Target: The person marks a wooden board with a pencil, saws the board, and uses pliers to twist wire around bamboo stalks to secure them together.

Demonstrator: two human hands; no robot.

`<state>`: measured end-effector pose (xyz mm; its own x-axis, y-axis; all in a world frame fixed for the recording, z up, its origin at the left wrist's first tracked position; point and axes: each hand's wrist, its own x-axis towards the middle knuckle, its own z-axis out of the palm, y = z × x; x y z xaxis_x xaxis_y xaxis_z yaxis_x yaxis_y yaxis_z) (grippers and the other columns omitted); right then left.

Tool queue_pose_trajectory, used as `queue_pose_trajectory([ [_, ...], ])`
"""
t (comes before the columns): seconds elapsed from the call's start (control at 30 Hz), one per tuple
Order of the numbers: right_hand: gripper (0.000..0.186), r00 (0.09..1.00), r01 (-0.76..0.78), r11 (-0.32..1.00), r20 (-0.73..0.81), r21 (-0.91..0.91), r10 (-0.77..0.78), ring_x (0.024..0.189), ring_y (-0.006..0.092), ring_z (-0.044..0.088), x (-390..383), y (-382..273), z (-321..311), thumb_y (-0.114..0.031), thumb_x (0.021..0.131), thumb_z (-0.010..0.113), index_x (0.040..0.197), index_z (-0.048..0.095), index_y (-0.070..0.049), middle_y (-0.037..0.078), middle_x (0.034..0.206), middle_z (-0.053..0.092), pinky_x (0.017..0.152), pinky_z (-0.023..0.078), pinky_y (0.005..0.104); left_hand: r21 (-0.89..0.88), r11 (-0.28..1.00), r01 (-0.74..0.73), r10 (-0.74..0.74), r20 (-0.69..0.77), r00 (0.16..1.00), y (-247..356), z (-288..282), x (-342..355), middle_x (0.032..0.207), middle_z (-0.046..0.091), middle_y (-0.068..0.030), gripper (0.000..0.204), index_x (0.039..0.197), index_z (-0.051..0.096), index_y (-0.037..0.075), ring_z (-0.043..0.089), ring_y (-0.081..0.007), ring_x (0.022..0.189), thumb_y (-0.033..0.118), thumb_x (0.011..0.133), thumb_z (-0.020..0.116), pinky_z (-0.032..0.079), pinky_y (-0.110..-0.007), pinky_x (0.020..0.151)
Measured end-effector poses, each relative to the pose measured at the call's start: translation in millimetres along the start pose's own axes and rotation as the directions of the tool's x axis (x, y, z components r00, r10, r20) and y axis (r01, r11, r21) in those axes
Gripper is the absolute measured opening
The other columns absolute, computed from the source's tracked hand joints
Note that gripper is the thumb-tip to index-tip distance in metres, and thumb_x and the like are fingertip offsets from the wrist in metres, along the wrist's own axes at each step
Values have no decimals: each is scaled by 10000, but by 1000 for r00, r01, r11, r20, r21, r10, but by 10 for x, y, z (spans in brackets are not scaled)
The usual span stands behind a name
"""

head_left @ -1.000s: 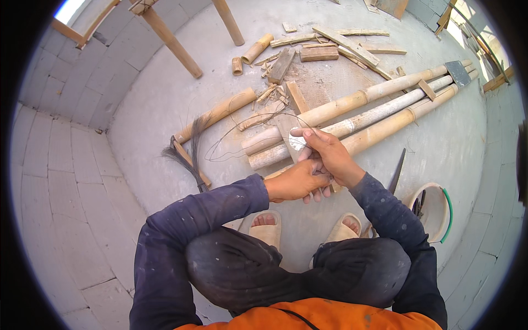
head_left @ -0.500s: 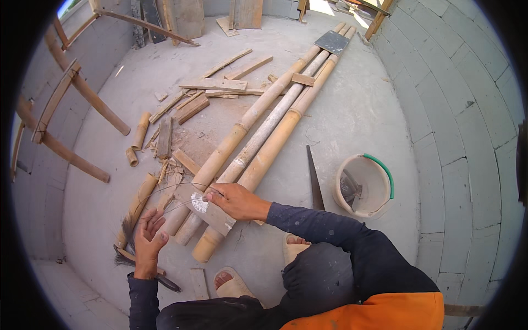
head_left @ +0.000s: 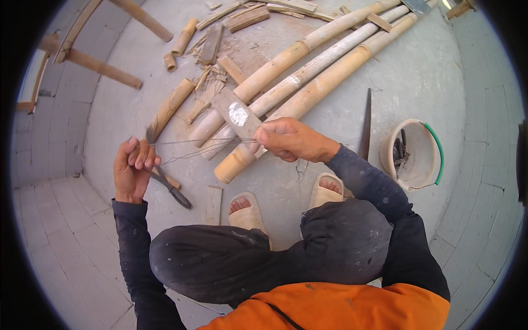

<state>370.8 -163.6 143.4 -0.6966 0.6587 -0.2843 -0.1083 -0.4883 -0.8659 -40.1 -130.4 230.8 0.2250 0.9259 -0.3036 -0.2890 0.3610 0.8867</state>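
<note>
Thin wire (head_left: 201, 141) stretches between my hands. My left hand (head_left: 136, 159) has curled fingers gripping one end; beside it lies a dark bundle of fine strands (head_left: 151, 132), and a dark elongated item (head_left: 175, 193) lies just below on the floor. My right hand (head_left: 291, 140) grips the wire, fingers closed, above the ends of three bamboo poles (head_left: 300, 88), which lie parallel, crossed near their lower ends by a short board (head_left: 225, 104) with a white patch. A short bamboo piece (head_left: 175, 102) lies left of the poles.
A handsaw (head_left: 366, 124) and white bucket (head_left: 412, 179) with tools lie to my right. Wood offcuts (head_left: 247, 19) are scattered beyond. Upright bamboo and wooden supports (head_left: 99, 66) stand at left. Block walls (head_left: 484, 165) curve round the sides. My sandalled feet (head_left: 247, 217) are below.
My hands, together over the board earlier, have moved apart, left hand out to the left, drawing the wire between them. The view has swung about.
</note>
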Motion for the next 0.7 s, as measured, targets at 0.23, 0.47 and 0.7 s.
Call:
queue_pose_trajectory([
  [0.23, 389, 984, -177, 979, -17, -100, 177, 521, 19, 262, 116, -111, -141, -404, 1153, 622, 1247, 768, -56, -127, 649, 317, 464, 244, 240, 442, 896, -48, 47, 13, 999, 218, -8, -61, 647, 450, 24, 459, 694, 440, 174, 584, -140, 722, 289, 1088, 644, 638, -424, 883],
  [0.47, 376, 971, -223, 834, -195, -505, 142, 506, 11, 275, 17, -361, -380, -485, 1119, 645, 1137, 740, -122, -132, 649, 338, 442, 285, 227, 547, 821, -165, 165, 50, 985, 481, 391, -148, 644, 606, -7, 319, 754, 709, 73, 579, -103, 578, 240, 1022, 752, 544, -305, 603],
  [0.7, 360, 981, -194, 754, -129, -627, 145, 505, -2, 392, 61, -545, -364, -447, 1104, 650, 1135, 701, -92, -108, 659, 434, 477, 432, 220, 675, 737, -40, 143, -98, 985, 642, 482, -781, 626, 576, 20, 346, 751, 703, 81, 526, -85, 541, 285, 1030, 733, 477, -273, 541],
])
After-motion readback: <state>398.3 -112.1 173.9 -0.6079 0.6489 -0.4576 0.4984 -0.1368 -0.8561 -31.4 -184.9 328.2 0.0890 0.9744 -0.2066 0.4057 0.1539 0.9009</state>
